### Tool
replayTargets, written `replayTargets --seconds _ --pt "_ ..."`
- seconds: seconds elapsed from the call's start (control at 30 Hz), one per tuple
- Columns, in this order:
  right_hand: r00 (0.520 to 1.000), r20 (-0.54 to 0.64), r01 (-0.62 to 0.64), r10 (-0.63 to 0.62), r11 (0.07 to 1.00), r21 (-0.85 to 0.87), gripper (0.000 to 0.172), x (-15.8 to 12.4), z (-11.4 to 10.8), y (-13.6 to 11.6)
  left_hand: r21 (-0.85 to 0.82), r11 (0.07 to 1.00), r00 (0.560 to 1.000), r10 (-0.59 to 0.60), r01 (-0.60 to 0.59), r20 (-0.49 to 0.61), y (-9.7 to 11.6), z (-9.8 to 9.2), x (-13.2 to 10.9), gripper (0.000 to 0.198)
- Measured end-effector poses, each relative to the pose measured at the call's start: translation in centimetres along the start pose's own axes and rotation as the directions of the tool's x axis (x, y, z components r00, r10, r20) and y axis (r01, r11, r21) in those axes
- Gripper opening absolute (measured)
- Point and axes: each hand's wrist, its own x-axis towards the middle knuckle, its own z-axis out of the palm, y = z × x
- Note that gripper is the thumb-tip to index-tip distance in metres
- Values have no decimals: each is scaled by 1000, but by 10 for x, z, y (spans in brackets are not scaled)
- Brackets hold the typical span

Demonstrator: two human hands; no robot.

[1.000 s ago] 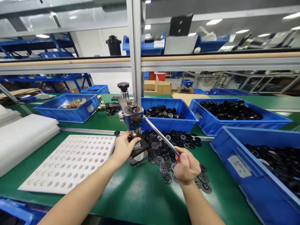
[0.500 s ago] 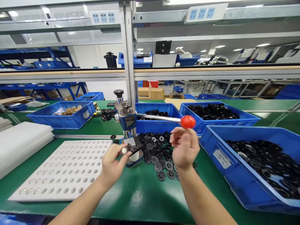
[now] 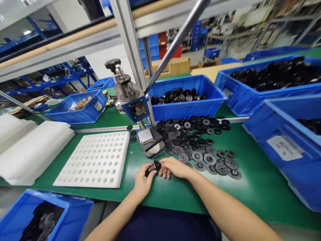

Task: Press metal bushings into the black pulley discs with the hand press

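Note:
In front of the press, my left hand grips a small dark cylindrical part with a black wheel-like end between thumb and fingers. My right hand meets that end from the right, its thumb and index finger at the rim and the other fingers curled below. Just beyond both hands stands the blue hand press with a metal block at its base. Its lever slants up to the right, and the knob lies outside the view. Many black discs lie loose to the right of the press.
A white foam tray with rows of holes lies left, beside stacked white foam. Blue bins of black parts stand behind and at right. Another blue bin sits at lower left, below the table edge.
My right hand has left the red lever knob and come down to the part in my left hand. The lever now points upward. My view has tilted down, and my left hand is nearer the table.

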Motion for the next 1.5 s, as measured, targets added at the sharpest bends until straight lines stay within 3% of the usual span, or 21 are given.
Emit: replayTargets --seconds 0.1,0.27,0.9,1.27,1.5 --pt "999 -37 -10 11 999 37 23 1 -5 3 45 999 997 9 -13 78 -9 7 1 12" --pt "995 -94 -17 21 999 47 15 -4 -4 2 60 994 981 79 -92 180 -7 8 6 8" --pt "989 -149 -24 14 997 -67 16 -6 0 -4 54 995 983 71 -81 172 0 5 8 6" --pt "990 -142 20 -25 999 -40 19 -7 -3 -2 39 992 964 103 -116 246 -5 4 5 18" --pt "990 -136 18 -20 1000 -17 18 -6 -1 -7 33 995 966 81 -92 247 0 6 6 13"
